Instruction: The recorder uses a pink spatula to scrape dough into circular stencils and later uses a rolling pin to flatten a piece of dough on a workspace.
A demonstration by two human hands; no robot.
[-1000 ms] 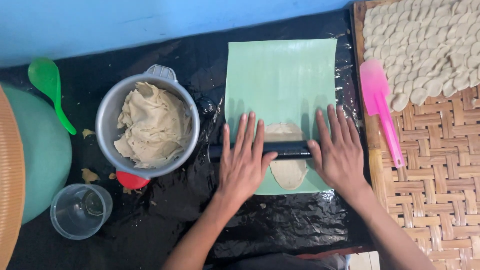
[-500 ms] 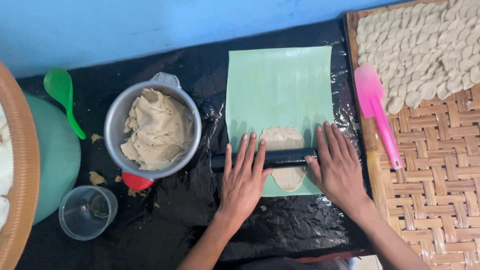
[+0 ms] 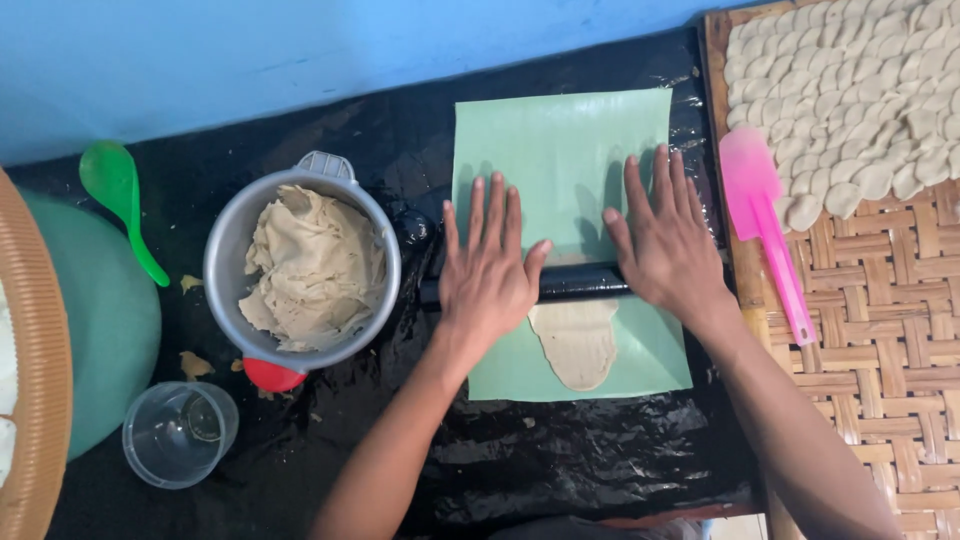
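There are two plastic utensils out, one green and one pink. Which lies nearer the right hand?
The pink spatula, lying on the woven tray just beside the right hand; the green spoon lies far left, past the pot.

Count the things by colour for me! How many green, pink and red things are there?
Green: 3, the spoon, the sheet and the basin.
Pink: 1, the spatula.
Red: 1, the knob beside the pot.
Total: 5.
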